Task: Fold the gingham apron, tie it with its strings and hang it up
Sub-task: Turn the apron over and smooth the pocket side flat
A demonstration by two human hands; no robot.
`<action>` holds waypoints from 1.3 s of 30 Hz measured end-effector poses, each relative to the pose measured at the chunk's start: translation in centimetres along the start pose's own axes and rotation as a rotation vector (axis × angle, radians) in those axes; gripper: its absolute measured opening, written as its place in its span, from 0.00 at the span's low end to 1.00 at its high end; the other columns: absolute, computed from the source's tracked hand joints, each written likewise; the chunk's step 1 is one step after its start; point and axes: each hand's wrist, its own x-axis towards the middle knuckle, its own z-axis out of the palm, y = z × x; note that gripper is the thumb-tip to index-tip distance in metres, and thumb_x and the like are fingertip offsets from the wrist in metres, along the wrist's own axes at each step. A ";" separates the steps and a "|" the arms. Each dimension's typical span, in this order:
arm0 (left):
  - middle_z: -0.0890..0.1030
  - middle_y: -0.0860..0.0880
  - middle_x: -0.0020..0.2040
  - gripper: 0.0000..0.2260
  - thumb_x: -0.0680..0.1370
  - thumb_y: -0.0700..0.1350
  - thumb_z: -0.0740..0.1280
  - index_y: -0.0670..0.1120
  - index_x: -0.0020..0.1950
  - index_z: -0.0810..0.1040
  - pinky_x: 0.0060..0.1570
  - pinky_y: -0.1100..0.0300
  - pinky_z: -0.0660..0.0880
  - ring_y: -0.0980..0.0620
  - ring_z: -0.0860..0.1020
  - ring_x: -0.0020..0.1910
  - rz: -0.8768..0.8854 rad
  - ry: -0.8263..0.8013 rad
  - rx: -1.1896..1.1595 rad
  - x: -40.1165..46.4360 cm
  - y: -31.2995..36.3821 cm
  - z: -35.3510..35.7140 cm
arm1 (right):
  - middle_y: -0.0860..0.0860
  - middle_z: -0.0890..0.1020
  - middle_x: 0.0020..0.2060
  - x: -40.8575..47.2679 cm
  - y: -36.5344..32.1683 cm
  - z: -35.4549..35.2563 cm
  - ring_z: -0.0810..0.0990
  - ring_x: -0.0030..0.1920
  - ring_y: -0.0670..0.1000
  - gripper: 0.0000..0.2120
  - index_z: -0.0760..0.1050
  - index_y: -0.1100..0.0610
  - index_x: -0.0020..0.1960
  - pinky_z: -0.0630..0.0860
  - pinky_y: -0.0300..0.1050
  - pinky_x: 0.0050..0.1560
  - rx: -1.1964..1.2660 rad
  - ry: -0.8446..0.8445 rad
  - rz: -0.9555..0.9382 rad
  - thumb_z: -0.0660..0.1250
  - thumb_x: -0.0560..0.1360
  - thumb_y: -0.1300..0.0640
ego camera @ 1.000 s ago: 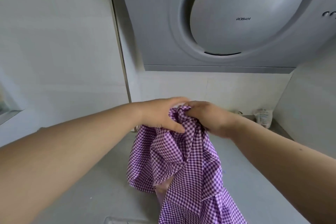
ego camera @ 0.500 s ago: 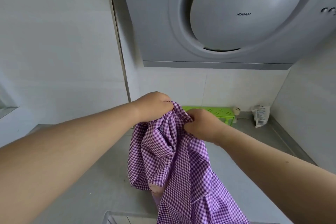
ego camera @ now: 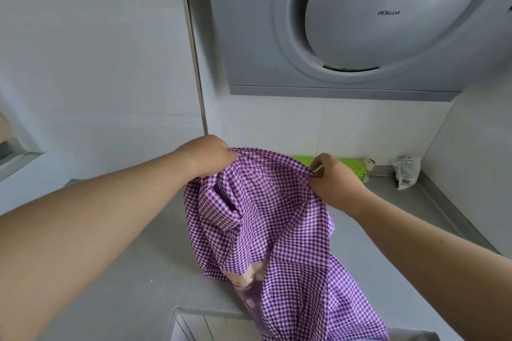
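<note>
The purple-and-white gingham apron point(ego camera: 271, 227) hangs crumpled in front of me, above the grey counter point(ego camera: 124, 266). My left hand point(ego camera: 207, 156) grips its upper edge at the left. My right hand point(ego camera: 332, 177) pinches the same edge further right, so the cloth is stretched between them. A pocket fold shows on the apron's left side. A pale pink patch sits low on the cloth. The lower part drops past the counter's front edge. The apron's strings are not visible.
A grey range hood point(ego camera: 360, 22) hangs overhead, close above my hands. A green box point(ego camera: 352, 165), a small bottle point(ego camera: 368, 166) and a white packet point(ego camera: 407, 167) stand along the back wall. Tiled walls close in behind and at the right.
My hands, together at the apron's top a second ago, have moved apart. The right hand slid rightwards, spreading the upper edge. The green box behind came into view.
</note>
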 end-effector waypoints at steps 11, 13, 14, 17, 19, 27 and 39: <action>0.84 0.45 0.46 0.21 0.82 0.58 0.60 0.43 0.47 0.84 0.49 0.54 0.81 0.47 0.82 0.44 -0.125 0.079 0.046 0.0 -3.9 -1.8 | 0.49 0.87 0.54 -1.1 -1.3 1.9 0.85 0.56 0.52 0.15 0.81 0.55 0.61 0.78 0.55 0.66 0.106 -0.695 -0.107 0.74 0.75 0.60; 0.84 0.45 0.45 0.19 0.82 0.55 0.60 0.43 0.46 0.83 0.43 0.55 0.78 0.47 0.82 0.44 -0.137 0.091 0.089 0.2 -4.6 -2.2 | 0.48 0.87 0.55 -1.1 -1.1 1.8 0.85 0.58 0.52 0.16 0.82 0.56 0.61 0.75 0.56 0.69 0.062 -0.749 -0.076 0.76 0.74 0.58; 0.83 0.45 0.44 0.19 0.82 0.55 0.59 0.44 0.45 0.82 0.41 0.56 0.76 0.48 0.81 0.43 -0.142 0.098 0.110 0.3 -4.8 -2.3 | 0.48 0.87 0.56 -1.0 -0.6 1.7 0.84 0.60 0.52 0.17 0.82 0.56 0.62 0.73 0.55 0.71 0.089 -0.796 -0.052 0.76 0.74 0.57; 0.82 0.47 0.44 0.19 0.83 0.57 0.59 0.46 0.47 0.82 0.40 0.56 0.74 0.48 0.81 0.43 -0.171 0.112 0.163 0.9 -5.5 -2.5 | 0.47 0.86 0.59 -1.3 0.7 1.3 0.83 0.62 0.52 0.22 0.80 0.53 0.65 0.72 0.55 0.72 0.060 -0.871 0.015 0.78 0.72 0.53; 0.83 0.48 0.44 0.19 0.82 0.58 0.59 0.47 0.47 0.83 0.42 0.55 0.76 0.48 0.81 0.43 -0.197 0.120 0.193 1.4 -6.0 -2.5 | 0.46 0.85 0.59 -1.5 1.6 1.1 0.82 0.61 0.52 0.24 0.80 0.50 0.65 0.74 0.56 0.70 -0.126 -0.855 -0.007 0.78 0.70 0.49; 0.81 0.49 0.47 0.20 0.83 0.58 0.57 0.46 0.54 0.82 0.45 0.54 0.76 0.49 0.80 0.46 -0.138 0.063 0.246 3.9 -3.4 -0.1 | 0.43 0.85 0.55 -1.9 7.0 -1.4 0.82 0.56 0.48 0.20 0.81 0.46 0.63 0.72 0.51 0.66 -0.415 -0.645 0.068 0.70 0.76 0.37; 0.83 0.46 0.50 0.20 0.85 0.57 0.58 0.45 0.53 0.83 0.54 0.54 0.79 0.47 0.81 0.49 0.181 -0.150 0.195 9.9 8.5 8.1 | 0.46 0.82 0.48 1.5 20.4 -9.1 0.80 0.50 0.49 0.22 0.81 0.56 0.62 0.74 0.46 0.59 -0.640 -0.554 0.274 0.64 0.81 0.40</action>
